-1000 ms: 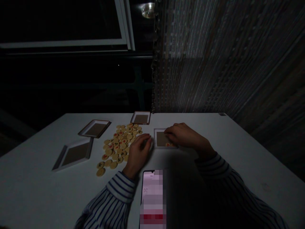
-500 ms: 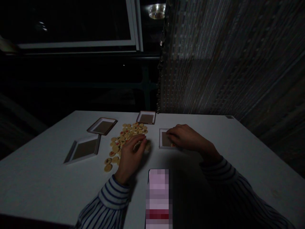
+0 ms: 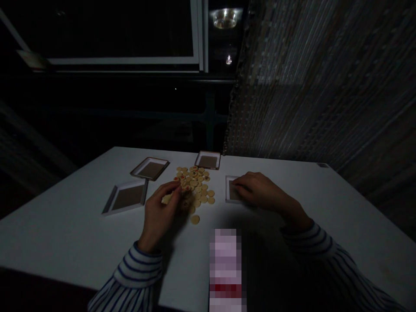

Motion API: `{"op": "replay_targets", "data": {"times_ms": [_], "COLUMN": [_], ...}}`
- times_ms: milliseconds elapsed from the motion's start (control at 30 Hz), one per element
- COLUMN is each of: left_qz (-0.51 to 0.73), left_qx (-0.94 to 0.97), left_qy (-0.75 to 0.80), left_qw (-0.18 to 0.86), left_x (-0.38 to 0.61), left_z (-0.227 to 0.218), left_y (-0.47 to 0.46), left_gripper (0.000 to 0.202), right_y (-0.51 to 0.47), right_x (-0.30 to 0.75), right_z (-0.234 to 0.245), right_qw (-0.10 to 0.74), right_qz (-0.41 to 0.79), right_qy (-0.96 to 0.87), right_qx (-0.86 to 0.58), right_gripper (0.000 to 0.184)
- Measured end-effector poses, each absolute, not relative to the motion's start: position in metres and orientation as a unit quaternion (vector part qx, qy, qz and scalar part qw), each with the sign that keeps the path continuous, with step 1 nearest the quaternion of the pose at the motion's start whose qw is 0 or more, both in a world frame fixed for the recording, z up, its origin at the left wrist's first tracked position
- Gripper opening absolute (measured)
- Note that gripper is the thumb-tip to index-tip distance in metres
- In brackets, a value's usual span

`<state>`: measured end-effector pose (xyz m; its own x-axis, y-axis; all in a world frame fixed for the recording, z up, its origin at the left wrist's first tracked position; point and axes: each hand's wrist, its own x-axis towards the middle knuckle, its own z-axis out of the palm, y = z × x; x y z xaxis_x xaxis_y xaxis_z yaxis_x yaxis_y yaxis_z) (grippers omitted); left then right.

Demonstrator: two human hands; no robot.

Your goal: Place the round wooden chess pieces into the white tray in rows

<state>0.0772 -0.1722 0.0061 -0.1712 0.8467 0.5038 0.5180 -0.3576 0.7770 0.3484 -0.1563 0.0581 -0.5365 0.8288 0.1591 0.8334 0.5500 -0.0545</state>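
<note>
A pile of round Chinese chess pieces [image 3: 197, 183], pale with red or black characters, lies mid-table. At the pile's left side, my left hand [image 3: 159, 212] is closed, thumb and fingertips drawn together, and it covers some pieces. Whether a piece is in that pinch I cannot make out. My right hand [image 3: 260, 190] reaches over a shallow white-rimmed box [image 3: 228, 196] right of the pile. Its fingers are bent together inside the box, and the palm hides the box's right part. What those fingers hold, if anything, is hidden.
Left of the pile lie two more shallow trays, a near one [image 3: 128, 197] and a far one [image 3: 150, 168]. Another tray [image 3: 208, 160] stands behind it. A blurred-out phone-like object [image 3: 225, 264] is at the front of the white table [image 3: 65, 234]. A string curtain [image 3: 276, 86] hangs behind.
My left hand has shifted left across the pile, uncovering pieces on its right side. My right hand stays over its box; the red-marked piece seen under it no longer shows. The view has turned slightly left.
</note>
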Motion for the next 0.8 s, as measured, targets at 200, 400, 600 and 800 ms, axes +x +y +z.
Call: {"op": "replay_targets", "data": {"times_ms": [200, 400, 600, 800], "left_qz": [0.532, 0.527, 0.519, 0.5], "left_qx": [0.601, 0.596, 0.581, 0.579], "left_qy": [0.578, 0.586, 0.61, 0.626], "left_qw": [0.149, 0.151, 0.141, 0.153], "left_x": [0.063, 0.056, 0.042, 0.025], "left_z": [0.004, 0.001, 0.0, -0.005], "left_y": [-0.174, -0.176, -0.177, -0.178], "left_gripper": [0.03, 0.03, 0.031, 0.031], "right_y": [-0.156, -0.16, -0.161, -0.158], "right_x": [0.345, 0.345, 0.339, 0.326], "right_z": [0.056, 0.058, 0.057, 0.055], "right_qw": [0.112, 0.134, 0.155, 0.149], "right_qz": [-0.022, -0.022, -0.009, 0.0], "right_qy": [-0.876, -0.867, -0.858, -0.859], "right_qx": [-0.468, -0.479, -0.489, -0.491], "right_gripper": [0.031, 0.031, 0.032, 0.033]}}
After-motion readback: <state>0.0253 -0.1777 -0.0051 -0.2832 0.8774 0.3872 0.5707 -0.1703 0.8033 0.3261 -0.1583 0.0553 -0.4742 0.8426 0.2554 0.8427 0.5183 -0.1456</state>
